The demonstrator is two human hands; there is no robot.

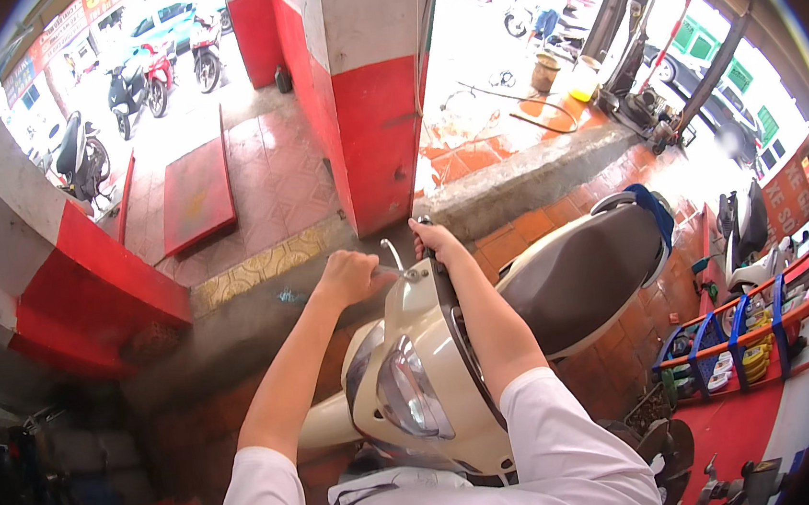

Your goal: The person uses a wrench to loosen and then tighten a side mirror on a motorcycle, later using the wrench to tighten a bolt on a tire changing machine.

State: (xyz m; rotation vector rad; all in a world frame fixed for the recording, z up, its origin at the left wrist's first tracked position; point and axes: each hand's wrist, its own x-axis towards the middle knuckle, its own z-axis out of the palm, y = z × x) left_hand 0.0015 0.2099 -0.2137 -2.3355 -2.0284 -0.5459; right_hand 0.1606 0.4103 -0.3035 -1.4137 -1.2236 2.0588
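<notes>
A cream scooter [465, 343] stands in front of me, its headlight [411, 386] facing my body. My left hand [349, 277] is closed in a fist beside the handlebar cover [416, 278]. Something thin and blurred reaches from that fist toward the cover; its kind does not show. My right hand [434, 237] wraps round the dark handlebar grip [424, 220] at its far end. A silver brake lever [391, 251] sticks out between my two hands. The scooter's brown seat [575, 271] lies to the right of my right forearm.
A red and white pillar [378, 135] rises just beyond the handlebar. At right, a rack [749, 338] with blue bars holds bottles and small items. Further off are a bucket [546, 73], a hose [542, 123], a red board [198, 198] and parked motorbikes [157, 80].
</notes>
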